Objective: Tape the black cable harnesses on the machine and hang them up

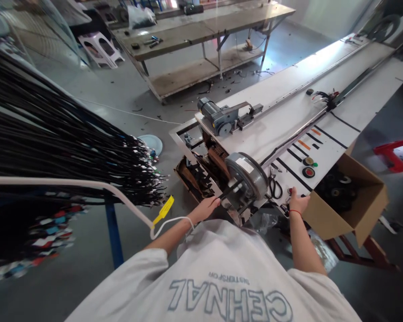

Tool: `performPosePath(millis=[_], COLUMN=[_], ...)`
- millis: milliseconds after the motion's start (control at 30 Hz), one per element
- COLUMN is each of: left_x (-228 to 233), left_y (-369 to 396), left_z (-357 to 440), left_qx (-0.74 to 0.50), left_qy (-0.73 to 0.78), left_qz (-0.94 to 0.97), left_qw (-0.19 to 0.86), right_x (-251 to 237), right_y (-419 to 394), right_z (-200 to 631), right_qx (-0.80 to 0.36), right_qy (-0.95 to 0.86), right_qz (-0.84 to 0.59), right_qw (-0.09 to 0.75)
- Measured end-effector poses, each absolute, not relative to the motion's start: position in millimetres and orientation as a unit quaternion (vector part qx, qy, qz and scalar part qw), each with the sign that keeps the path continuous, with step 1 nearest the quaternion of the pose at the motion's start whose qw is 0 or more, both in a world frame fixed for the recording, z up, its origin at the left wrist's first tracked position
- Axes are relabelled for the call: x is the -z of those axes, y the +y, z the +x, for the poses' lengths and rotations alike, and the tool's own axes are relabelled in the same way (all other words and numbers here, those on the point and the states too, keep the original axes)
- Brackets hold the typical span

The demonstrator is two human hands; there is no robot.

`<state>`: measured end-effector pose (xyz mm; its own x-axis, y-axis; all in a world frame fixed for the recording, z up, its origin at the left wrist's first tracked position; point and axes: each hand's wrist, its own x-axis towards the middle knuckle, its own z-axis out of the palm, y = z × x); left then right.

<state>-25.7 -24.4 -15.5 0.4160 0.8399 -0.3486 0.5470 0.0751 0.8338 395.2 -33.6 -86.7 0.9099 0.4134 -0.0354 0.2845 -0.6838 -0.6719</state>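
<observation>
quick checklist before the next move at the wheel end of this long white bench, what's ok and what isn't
1. Left hand on the black cable at the grey wheel: ok, touching it.
2. Right hand steadied on the white bench edge: ok.
3. Fingers away from the wheel rim: cannot tell for the left.
4. Red button within reach of the right hand: ok.
5. Cardboard box hangs past the bench edge: not ok.
6. Cable bundle ends close to the left arm: not ok.

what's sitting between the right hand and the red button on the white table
Nothing visible. The right hand rests at the near edge of the white table, and the red button lies just beyond its fingers on bare surface; the scissors lie off to the left.
</observation>
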Motion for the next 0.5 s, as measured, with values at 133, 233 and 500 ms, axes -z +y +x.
performPosePath(millis=[133, 233, 500], left_x=[15, 15, 36], left_y=[-15, -7, 3], left_z=[-9, 2, -8], left_qx=[-0.152, -0.160, -0.098], left_qy=[0.517, 0.514, 0.488], left_qz=[0.681, 0.689, 0.697], left_qw=[0.495, 0.486, 0.516], right_x=[86, 83, 78], right_y=[-34, -33, -31], right_z=[394, 393, 389], right_qx=[-0.091, -0.100, -0.096], right_qy=[-0.186, -0.178, -0.177], right_qz=[-0.912, -0.916, -0.920], right_qw=[0.353, 0.345, 0.336])
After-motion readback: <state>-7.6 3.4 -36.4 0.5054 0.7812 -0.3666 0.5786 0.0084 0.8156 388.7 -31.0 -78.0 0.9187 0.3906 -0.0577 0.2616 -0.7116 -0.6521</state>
